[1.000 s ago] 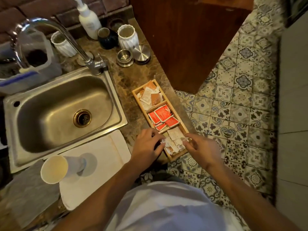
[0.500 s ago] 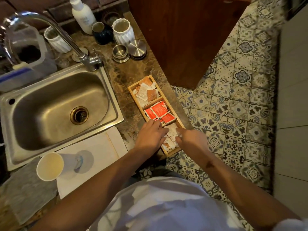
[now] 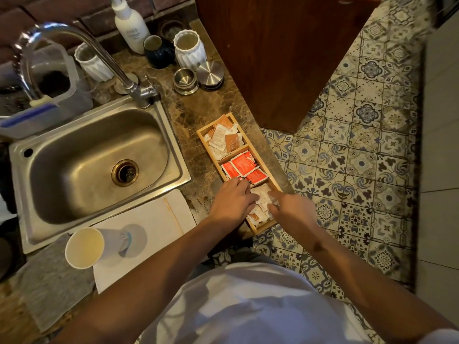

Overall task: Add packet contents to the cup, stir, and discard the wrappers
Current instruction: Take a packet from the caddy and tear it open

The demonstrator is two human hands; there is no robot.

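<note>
A wooden tray (image 3: 201, 133) with three compartments lies on the marble counter. Its far compartment holds white and brown packets (image 3: 223, 139), the middle one red packets (image 3: 244, 167), the near one pale packets (image 3: 262, 197). My left hand (image 3: 232, 202) and my right hand (image 3: 290, 211) both reach into the near compartment, fingers bent among the pale packets. Whether either hand grips one is hidden by the fingers. A white paper cup (image 3: 85, 247) stands on a white mat (image 3: 154, 224) at the near left, far from both hands.
A steel sink (image 3: 94, 157) with a curved tap (image 3: 82, 48) fills the left. Behind it stand white ribbed jars (image 3: 190, 49), a dark mug (image 3: 157, 52), a pump bottle (image 3: 130, 23) and steel tins (image 3: 185, 80). A wooden cabinet (image 3: 285, 50) and patterned floor tiles (image 3: 360, 155) lie to the right.
Both hands have moved further into the tray's near compartment and closer together over the pale packets. The camera has shifted slightly; the cup has not moved.
</note>
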